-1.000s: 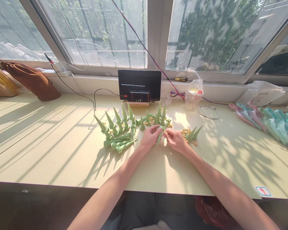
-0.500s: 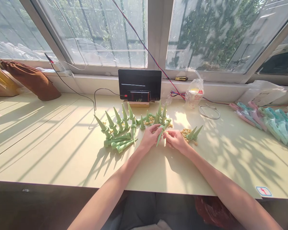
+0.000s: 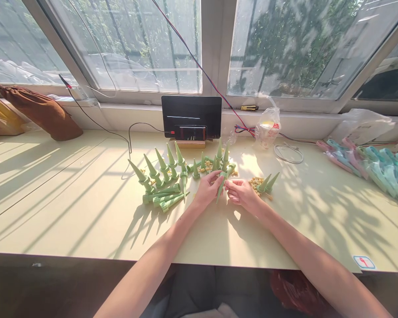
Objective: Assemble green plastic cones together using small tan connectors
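Note:
My left hand (image 3: 208,189) grips a green plastic cone-shaped spike (image 3: 220,189), its pointed end tilted down toward me. Close against the spike's right side, the thumb and fingertips of my right hand (image 3: 243,192) are pinched together; whatever is between them is too small to make out. To the right of that hand, small yellow pieces (image 3: 256,182) lie in a heap beside two green cones (image 3: 271,182). Several more green spikes (image 3: 151,168) stand point-up left of my hands, with others (image 3: 167,201) lying on their sides. Further green cones (image 3: 225,159) stand just behind my left hand.
A black tablet (image 3: 191,112) with a phone (image 3: 192,132) in front leans by the window. Beyond my right hand are a bagged cup (image 3: 268,128) and a coiled white cable (image 3: 288,153). Bagged pastel items (image 3: 381,168) lie far right, a brown pouch (image 3: 43,112) far left.
My right fingertips have shifted slightly left, closer to the green spike. The left hand keeps its grip on the spike. The view has moved very slightly.

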`<state>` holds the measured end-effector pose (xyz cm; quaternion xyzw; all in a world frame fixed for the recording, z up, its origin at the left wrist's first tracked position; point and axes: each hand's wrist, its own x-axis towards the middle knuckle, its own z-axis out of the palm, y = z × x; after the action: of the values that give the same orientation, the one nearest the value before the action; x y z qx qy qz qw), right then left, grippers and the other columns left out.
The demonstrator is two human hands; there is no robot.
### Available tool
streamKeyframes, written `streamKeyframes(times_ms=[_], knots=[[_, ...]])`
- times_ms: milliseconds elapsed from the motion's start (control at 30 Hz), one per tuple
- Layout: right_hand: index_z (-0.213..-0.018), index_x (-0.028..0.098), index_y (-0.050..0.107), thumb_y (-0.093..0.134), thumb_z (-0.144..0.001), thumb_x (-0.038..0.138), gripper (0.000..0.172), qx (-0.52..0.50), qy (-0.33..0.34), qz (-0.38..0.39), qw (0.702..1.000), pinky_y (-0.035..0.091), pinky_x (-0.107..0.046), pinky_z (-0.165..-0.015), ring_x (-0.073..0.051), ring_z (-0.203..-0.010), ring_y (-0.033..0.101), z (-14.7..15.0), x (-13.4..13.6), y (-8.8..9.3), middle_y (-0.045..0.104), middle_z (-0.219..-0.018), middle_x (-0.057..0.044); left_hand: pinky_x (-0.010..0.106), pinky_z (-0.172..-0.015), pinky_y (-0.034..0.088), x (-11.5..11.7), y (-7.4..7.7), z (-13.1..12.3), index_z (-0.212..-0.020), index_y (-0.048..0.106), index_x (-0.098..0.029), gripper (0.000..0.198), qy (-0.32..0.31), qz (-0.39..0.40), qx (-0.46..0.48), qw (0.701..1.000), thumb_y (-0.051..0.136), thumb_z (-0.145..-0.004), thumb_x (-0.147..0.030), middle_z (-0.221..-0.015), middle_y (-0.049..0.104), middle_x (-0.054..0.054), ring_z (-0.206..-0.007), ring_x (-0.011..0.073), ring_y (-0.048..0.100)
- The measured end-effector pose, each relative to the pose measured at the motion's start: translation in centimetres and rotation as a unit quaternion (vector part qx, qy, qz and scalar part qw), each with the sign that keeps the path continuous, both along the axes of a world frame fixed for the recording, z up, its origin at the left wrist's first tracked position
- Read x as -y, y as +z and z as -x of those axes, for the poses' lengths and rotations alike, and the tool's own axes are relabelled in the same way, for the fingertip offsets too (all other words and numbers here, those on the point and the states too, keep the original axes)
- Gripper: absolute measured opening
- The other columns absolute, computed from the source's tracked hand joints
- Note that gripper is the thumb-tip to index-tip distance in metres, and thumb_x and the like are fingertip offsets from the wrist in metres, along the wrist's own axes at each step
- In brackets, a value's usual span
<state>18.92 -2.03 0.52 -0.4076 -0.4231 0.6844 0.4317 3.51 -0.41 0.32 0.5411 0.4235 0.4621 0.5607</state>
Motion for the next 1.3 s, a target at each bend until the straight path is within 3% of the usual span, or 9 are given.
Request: streamKeyframes(times_ms=[167,300,400,533,667,800,1067,1300], knots=[[-0.063,0.017,0.059,0.074,-0.079,0.053,0.042,0.039,-0.018,-0.108,0.993,0.026,-0.021,-0.037,-0.007,-0.036,0.038,0.3,0.1,-0.4,0.04,-0.043,0.007,0.024,-0.048,0.044,-0.1,0.0,-0.1,-0.118,0.067,-0.019,0.034,-0.026,-0.011,0.015,0.999,0.062,-0.09,-0.038,-0.067,0.06,-0.001,-0.048,0.0107,0.053],[-0.067,0.018,0.063,0.073,-0.08,0.053,0.038,0.131,-0.037,-0.182,0.974,0.032,-0.023,-0.038,-0.009,-0.039,0.042,0.5,0.5,-0.1,0.054,-0.049,0.003,0.023,-0.048,0.043,0.0,0.4,-0.2,-0.117,0.067,-0.02,0.032,-0.031,-0.001,0.013,0.999,0.059,-0.091,-0.035,-0.063,0.057,-0.002,-0.048,0.0108,0.053],[-0.07,0.018,0.064,0.075,-0.077,0.053,0.038,0.17,-0.065,-0.228,0.957,0.041,-0.025,-0.044,-0.013,-0.048,0.054,0.8,0.7,0.2,0.065,-0.06,-0.002,0.023,-0.048,0.042,0.2,0.7,-0.1,-0.121,0.065,-0.022,0.033,-0.039,0.009,0.019,0.999,0.059,-0.09,-0.034,-0.064,0.057,-0.002,-0.048,0.0101,0.052],[-0.069,0.018,0.063,0.073,-0.079,0.054,0.038,0.205,-0.087,-0.278,0.935,0.046,-0.027,-0.053,-0.017,-0.057,0.062,0.9,0.8,0.2,0.069,-0.063,-0.004,0.023,-0.049,0.042,0.3,0.9,0.0,-0.124,0.064,-0.026,0.036,-0.058,0.012,0.03,0.998,0.06,-0.09,-0.036,-0.065,0.055,-0.003,-0.049,0.0099,0.052],[-0.07,0.018,0.063,0.067,-0.085,0.052,0.037,0.248,-0.096,-0.289,0.92,0.044,-0.027,-0.052,-0.016,-0.055,0.059,0.8,0.9,0.1,0.068,-0.062,-0.004,0.023,-0.047,0.04,0.3,0.8,0.0,-0.126,0.064,-0.027,0.039,-0.073,0.008,0.031,0.997,0.06,-0.089,-0.039,-0.067,0.055,-0.003,-0.049,0.0095,0.052],[-0.069,0.019,0.062,0.064,-0.087,0.049,0.035,0.267,-0.097,-0.295,0.912,0.042,-0.028,-0.052,-0.015,-0.053,0.055,0.7,0.9,0.1,0.067,-0.06,-0.004,0.023,-0.045,0.035,0.3,0.6,0.0,-0.127,0.065,-0.027,0.041,-0.081,-0.003,0.024,0.996,0.06,-0.089,-0.043,-0.061,0.045,-0.005,-0.047,0.0088,0.045],[-0.06,0.021,0.053,0.073,-0.078,0.046,0.037,0.24,-0.101,-0.274,0.926,0.041,-0.027,-0.052,-0.019,-0.059,0.059,0.7,1.0,0.3,0.062,-0.057,-0.003,0.022,-0.045,0.029,0.3,0.4,0.2,-0.133,0.061,-0.024,0.052,-0.094,0.01,0.015,0.995,0.061,-0.088,-0.049,-0.058,0.042,-0.006,-0.047,0.0082,0.04],[-0.059,0.021,0.054,0.071,-0.079,0.041,0.033,0.238,-0.1,-0.29,0.922,0.043,-0.028,-0.053,-0.019,-0.06,0.059,0.7,1.0,0.5,0.061,-0.057,-0.002,0.02,-0.043,0.027,0.3,0.4,0.3,-0.134,0.061,-0.023,0.052,-0.098,0.011,0.012,0.995,0.061,-0.088,-0.049,-0.059,0.041,-0.006,-0.047,0.0074,0.038]])
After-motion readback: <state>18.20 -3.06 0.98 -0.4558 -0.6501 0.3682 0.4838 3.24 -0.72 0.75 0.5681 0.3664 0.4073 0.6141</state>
